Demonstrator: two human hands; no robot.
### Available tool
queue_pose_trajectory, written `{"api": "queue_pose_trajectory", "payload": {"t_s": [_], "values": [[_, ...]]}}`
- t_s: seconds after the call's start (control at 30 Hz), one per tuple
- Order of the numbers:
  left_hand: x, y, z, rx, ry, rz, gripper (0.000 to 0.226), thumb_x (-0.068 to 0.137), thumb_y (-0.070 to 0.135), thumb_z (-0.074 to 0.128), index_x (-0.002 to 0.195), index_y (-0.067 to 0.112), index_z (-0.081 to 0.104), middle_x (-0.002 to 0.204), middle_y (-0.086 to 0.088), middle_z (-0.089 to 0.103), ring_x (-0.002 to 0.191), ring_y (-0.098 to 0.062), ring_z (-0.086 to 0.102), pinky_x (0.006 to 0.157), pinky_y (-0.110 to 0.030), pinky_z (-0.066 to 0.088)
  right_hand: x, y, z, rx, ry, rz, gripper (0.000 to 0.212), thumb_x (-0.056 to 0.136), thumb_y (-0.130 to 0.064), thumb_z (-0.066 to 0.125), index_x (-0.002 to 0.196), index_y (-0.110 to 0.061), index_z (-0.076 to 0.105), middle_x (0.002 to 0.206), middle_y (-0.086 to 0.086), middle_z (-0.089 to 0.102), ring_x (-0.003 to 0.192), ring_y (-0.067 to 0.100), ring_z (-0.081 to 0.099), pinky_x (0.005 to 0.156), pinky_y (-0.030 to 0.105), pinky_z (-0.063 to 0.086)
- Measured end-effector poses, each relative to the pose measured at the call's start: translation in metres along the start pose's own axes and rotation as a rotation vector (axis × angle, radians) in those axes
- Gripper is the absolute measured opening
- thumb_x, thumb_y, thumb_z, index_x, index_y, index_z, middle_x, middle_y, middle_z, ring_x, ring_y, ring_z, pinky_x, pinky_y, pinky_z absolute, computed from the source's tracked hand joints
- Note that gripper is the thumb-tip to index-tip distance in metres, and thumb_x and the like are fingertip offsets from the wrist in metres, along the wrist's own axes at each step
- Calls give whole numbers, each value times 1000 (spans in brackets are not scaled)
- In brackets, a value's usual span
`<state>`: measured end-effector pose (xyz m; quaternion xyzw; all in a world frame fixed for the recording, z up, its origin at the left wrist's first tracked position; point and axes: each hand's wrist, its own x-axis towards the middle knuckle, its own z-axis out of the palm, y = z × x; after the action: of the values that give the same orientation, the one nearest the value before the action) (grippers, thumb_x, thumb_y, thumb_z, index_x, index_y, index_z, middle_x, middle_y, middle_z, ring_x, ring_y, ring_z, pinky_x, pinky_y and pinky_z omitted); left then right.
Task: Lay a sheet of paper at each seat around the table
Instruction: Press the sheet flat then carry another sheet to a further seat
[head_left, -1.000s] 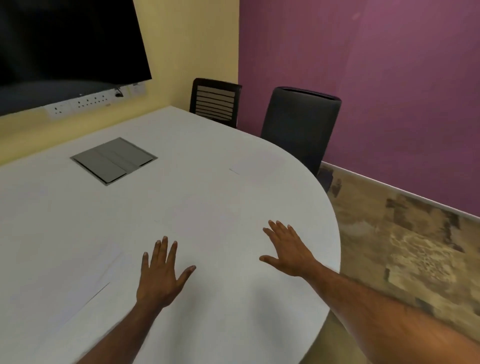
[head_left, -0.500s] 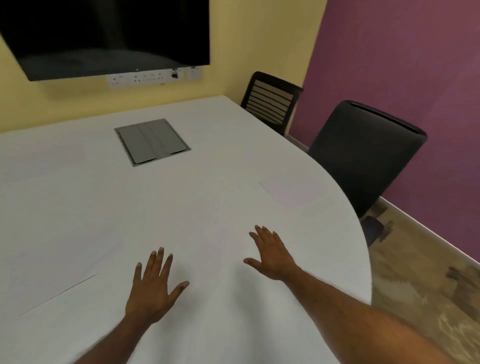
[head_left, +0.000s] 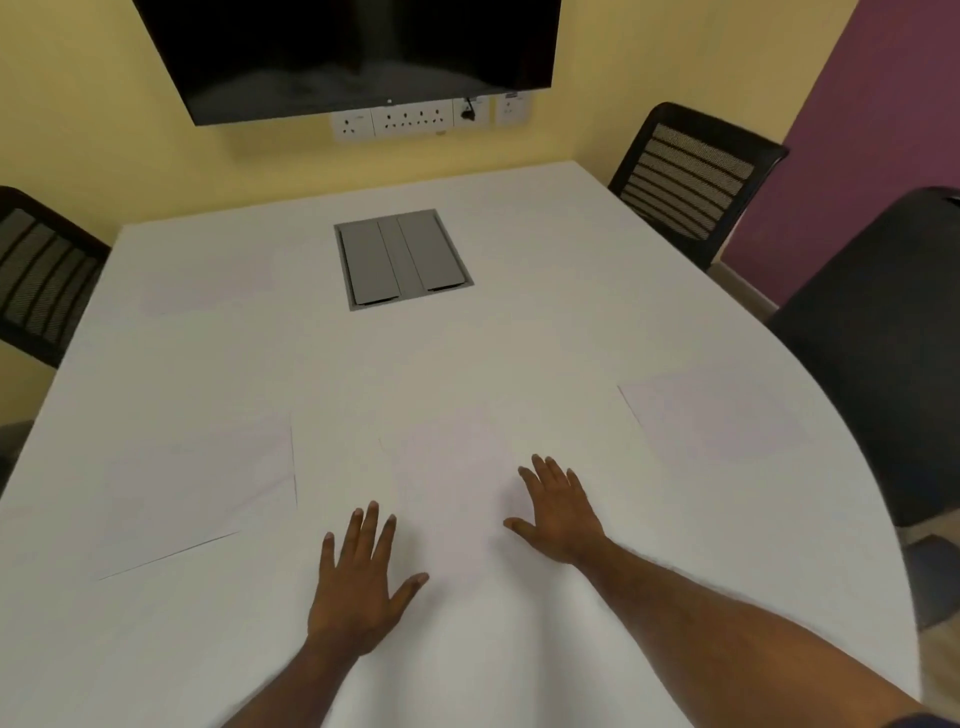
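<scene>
A sheet of paper (head_left: 457, 488) lies flat on the white tabletop (head_left: 519, 332) right in front of me, faint against the surface. My left hand (head_left: 358, 587) rests palm down at its near left corner, my right hand (head_left: 558, 514) on its right side; the fingers (head_left: 545, 478) of both are spread apart and grip nothing.

A second sheet (head_left: 202, 488) lies to my left, a third (head_left: 711, 421) to my right beside a dark chair (head_left: 883, 343). A fourth pale sheet (head_left: 208, 283) seems to lie at the far left by a mesh-backed chair (head_left: 36, 275), though it is hard to tell. I see no sheet at the far right chair (head_left: 691, 176), so I judge that seat is left to do.

A closed grey cable box (head_left: 402, 258) sits sunk into the tabletop's middle. Beyond hang a dark screen (head_left: 343, 52) and wall sockets (head_left: 415, 118). Nothing blocks my reach.
</scene>
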<state>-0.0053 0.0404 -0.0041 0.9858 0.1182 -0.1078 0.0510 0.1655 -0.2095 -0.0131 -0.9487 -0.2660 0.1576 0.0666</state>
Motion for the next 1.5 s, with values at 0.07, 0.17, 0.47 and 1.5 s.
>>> {"api": "queue_pose_trajectory", "payload": {"t_s": [0.07,0.17,0.47,1.5], "values": [[17,3,7,7,-22,18,102,74,83,-9,155,21,-1,162,-3,-18,148,-23,-19,120,-48,-6,14,5,3,-3,-13,10,83,94,-64,37,157,-17,8,166,7,-3,153,23,-7,122,43,-4],[49,1,13,22,-33,72,105,70,83,-16,154,22,-5,161,-3,-19,149,-24,-18,120,-49,-6,36,10,5,-10,-35,5,83,94,-63,38,157,-17,8,166,6,-3,153,22,-7,123,44,-4],[111,-11,29,51,-192,78,109,69,91,9,153,25,-16,160,-1,-29,149,-22,-23,121,-52,-8,70,12,23,33,-37,72,95,84,-73,47,153,-14,19,163,11,11,148,29,14,120,44,11],[91,-15,16,-268,-204,5,97,87,68,48,156,16,4,164,-5,14,150,-22,14,118,-41,22,55,7,-3,920,73,510,21,79,-14,78,99,-13,71,82,0,65,77,17,61,73,24,45]]}}
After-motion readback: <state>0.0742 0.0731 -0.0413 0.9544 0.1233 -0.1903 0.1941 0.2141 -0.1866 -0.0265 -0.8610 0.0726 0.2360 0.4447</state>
